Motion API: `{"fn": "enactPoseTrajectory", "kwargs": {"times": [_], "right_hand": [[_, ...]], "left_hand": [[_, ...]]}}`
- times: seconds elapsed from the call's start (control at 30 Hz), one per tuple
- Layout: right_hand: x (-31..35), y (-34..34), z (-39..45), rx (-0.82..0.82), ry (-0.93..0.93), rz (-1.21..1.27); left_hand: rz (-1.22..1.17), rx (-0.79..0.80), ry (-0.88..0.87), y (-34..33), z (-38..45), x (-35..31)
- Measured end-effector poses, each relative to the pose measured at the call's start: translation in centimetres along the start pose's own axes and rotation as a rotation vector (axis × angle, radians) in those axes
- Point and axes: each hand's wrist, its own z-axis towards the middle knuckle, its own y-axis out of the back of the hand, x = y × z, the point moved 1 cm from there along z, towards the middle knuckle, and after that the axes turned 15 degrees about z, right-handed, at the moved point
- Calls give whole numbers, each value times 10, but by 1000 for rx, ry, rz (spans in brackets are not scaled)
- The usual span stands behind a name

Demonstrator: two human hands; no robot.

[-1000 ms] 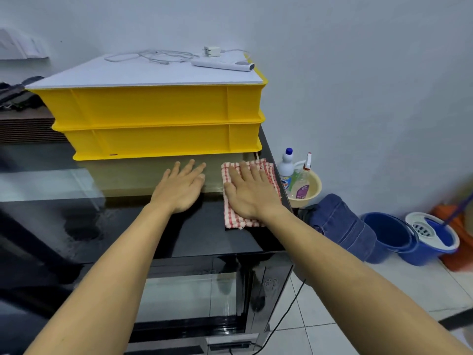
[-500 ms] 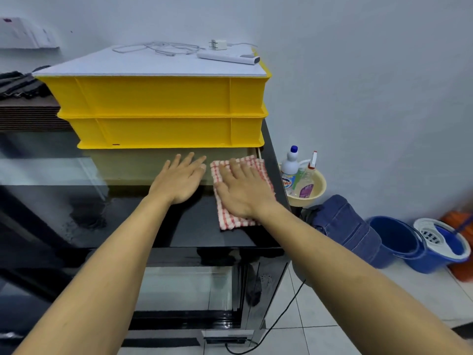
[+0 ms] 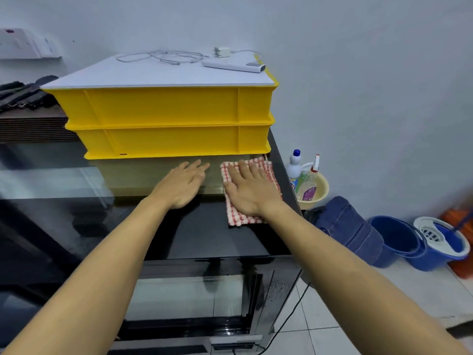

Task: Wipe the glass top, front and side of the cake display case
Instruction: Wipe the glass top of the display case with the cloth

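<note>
Pale wall (image 3: 358, 73) behind, black glass top (image 3: 204, 237) of display case (image 3: 194, 298) w/ both hands flat on it.
Right hand (image 3: 249, 192) is pressing a red-checked cloth (image 3: 244, 219) onto the top near its right edge, grip apart, fingers straight, nothing clamped. Left hand (image 3: 183, 184) is resting just beside the cloth, fingers also straight & apart. Two stacked yellow crates (image 3: 166, 124) are sitting at the back of the top, charger & cable (image 3: 163, 57) lying on the white lid. Cleaning bottles (image 3: 303, 175) are standing in a basin beside the case; blue buckets (image 3: 419, 242) are on the floor.
</note>
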Motion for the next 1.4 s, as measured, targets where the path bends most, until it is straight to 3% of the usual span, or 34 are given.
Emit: {"fn": "enactPoseTrajectory", "kwargs": {"times": [0.1,0.17,0.3,0.47,0.6,0.7,0.87,1.0,1.1,1.27,1.4], "right_hand": [[15,-12,-51,51,174,-8],[-2,-6,-76,67,196,3],[-52,23,-34,-28,-22,-47],[-21,7,24,-99,-154,20],[26,-16,-6,6,31,-24],[21,-19,-59,31,163,-7],[-46,22,-37,-66,-91,-2],[-37,14,13,-108,-193,11],[-5,2,18,-54,-115,-3],[5,-10,-51,39,153,-6],[-43,20,-30,-13,12,-35]], "left_hand": [[50,4,-1,1,4,14],[80,9,19,1,5,15],[100,14,24,-1,6,13],[61,-26,81,-1,5,12],[75,-21,99,-1,9,13],[83,-15,117,-3,11,15],[91,-5,107,-3,10,15],[97,5,105,-2,9,14],[96,3,98,-3,9,15],[66,5,92,-4,9,15],[76,9,93,-6,9,16]]}}
